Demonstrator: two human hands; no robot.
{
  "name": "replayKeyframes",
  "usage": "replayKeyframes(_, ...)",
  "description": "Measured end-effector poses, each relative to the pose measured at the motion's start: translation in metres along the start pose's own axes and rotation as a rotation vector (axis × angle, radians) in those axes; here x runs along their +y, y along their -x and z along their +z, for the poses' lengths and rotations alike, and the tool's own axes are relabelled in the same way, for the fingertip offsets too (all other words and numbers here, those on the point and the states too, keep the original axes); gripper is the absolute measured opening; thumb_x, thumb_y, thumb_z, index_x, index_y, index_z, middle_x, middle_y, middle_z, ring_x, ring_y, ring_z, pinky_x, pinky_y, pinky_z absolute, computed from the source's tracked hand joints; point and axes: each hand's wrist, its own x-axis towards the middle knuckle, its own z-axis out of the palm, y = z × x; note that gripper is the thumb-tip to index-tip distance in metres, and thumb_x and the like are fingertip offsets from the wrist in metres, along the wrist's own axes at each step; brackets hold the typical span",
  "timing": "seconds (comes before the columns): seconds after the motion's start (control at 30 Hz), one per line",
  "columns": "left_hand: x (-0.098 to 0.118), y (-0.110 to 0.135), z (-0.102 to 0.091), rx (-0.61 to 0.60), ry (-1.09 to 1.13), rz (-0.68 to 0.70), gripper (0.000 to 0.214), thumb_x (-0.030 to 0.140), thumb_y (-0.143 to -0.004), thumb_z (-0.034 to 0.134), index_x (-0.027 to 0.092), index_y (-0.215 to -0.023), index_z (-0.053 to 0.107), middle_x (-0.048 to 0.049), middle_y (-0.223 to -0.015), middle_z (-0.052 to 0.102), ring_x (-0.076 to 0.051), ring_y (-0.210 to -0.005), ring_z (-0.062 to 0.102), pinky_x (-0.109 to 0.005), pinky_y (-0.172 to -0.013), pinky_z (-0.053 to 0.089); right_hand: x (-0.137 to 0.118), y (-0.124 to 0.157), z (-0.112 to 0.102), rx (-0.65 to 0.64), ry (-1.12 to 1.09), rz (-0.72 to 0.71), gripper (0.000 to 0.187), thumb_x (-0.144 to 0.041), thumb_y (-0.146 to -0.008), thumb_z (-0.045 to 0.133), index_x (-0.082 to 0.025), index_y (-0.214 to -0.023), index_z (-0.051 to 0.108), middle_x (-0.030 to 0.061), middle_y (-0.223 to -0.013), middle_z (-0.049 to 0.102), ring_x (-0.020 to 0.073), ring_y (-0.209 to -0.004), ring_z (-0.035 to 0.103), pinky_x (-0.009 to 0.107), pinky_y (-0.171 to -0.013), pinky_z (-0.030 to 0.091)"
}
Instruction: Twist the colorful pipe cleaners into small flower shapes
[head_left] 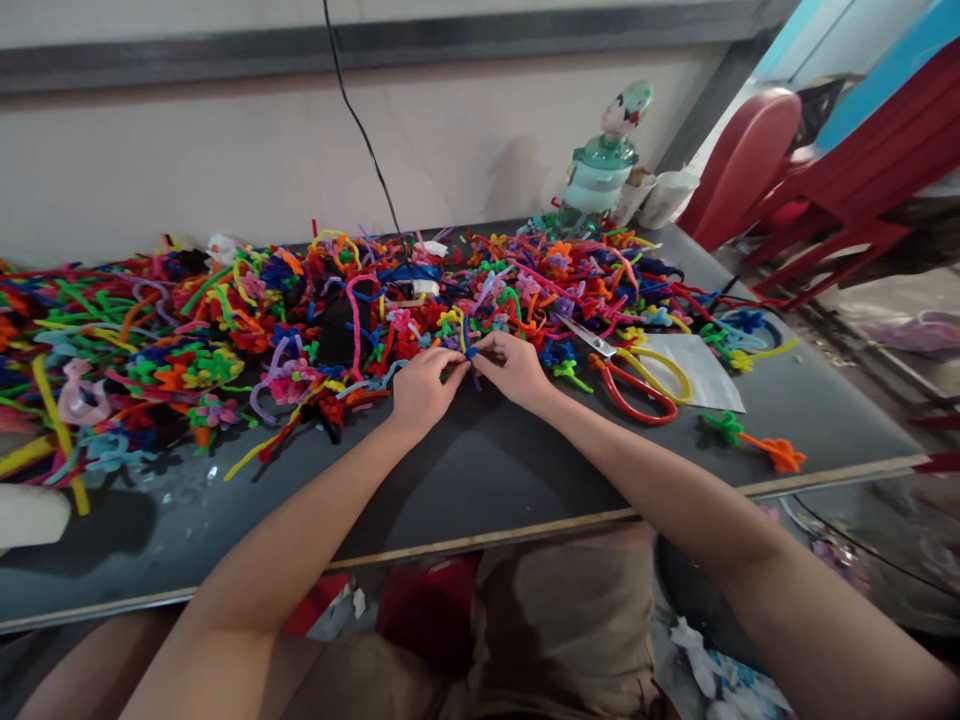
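My left hand and my right hand meet over the front edge of a heap of pipe cleaners. Between my fingertips is a blue pipe cleaner, pinched from both sides; a bit of purple shows just below it. My fingers hide most of its shape. To the right of my right hand lie scissors with one red and one yellow handle, blades toward the heap. A flower of green and orange pipe cleaner rests by itself near the table's right end.
A green-lidded bottle and white cups stand at the back right. A black cord hangs down into the heap. Beyond the dark table are red chairs. A white object sits at the left edge.
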Motion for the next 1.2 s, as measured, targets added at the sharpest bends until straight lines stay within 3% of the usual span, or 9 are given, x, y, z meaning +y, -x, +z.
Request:
replayKeyframes(0.23, 0.001, 0.001, 0.001, 0.034, -0.038, 0.011, 0.018, 0.033, -0.093, 0.058, 0.021, -0.092, 0.070, -0.0060, -0.093, 0.075, -0.020, -0.088, 0.071, -0.028, -0.071, 0.052, 0.000, 0.001, 0.001, 0.020, 0.046, -0.027, 0.022, -0.040, -0.075, 0.066, -0.020, -0.077, 0.059, 0.0020, -0.071, 0.067, 0.0137, -0.063, 0.063, 0.030, -0.062, 0.052)
replayKeyframes(0.43, 0.002, -0.001, 0.001, 0.003, -0.022, 0.039, 0.021, 0.031, -0.094, 0.051, 0.017, -0.093, 0.066, -0.0064, -0.090, 0.073, -0.016, -0.075, 0.068, -0.026, -0.061, 0.047, -0.006, 0.004, -0.001, 0.048, 0.123, -0.084, 0.015, -0.034, -0.075, 0.064, -0.019, -0.074, 0.060, 0.0017, -0.069, 0.067, 0.0138, -0.062, 0.061, 0.028, -0.060, 0.049)
replayKeyframes(0.73, -0.008, -0.011, -0.001, -0.130, 0.324, -0.019, 0.013, 0.025, -0.090, 0.053, 0.018, -0.087, 0.063, -0.0041, -0.083, 0.068, -0.015, -0.074, 0.062, -0.024, -0.060, 0.047, -0.002, 0.002, -0.004, -0.013, 0.058, -0.054, 0.022, -0.040, -0.078, 0.067, -0.018, -0.080, 0.067, 0.0030, -0.074, 0.069, 0.0141, -0.065, 0.063, 0.029, -0.062, 0.051)
replayKeyframes(1.03, -0.008, -0.013, 0.002, -0.100, 0.436, -0.172, 0.017, 0.033, -0.085, 0.060, 0.018, -0.086, 0.068, -0.0037, -0.080, 0.072, -0.014, -0.068, 0.062, -0.025, -0.059, 0.048, 0.004, -0.002, 0.000, 0.005, -0.100, 0.068, 0.032, -0.039, -0.076, 0.068, -0.020, -0.101, 0.064, 0.0033, -0.083, 0.072, 0.0134, -0.063, 0.066, 0.023, -0.046, 0.049)
replayKeyframes(1.2, -0.003, -0.010, 0.000, -0.032, 0.343, -0.142, 0.017, 0.028, -0.084, 0.067, 0.018, -0.098, 0.067, -0.0044, -0.090, 0.073, -0.014, -0.074, 0.065, -0.025, -0.063, 0.050, 0.001, -0.001, -0.002, 0.052, 0.027, -0.035, 0.020, -0.031, -0.077, 0.065, -0.019, -0.092, 0.070, 0.0048, -0.088, 0.074, 0.0159, -0.074, 0.068, 0.027, -0.058, 0.053)
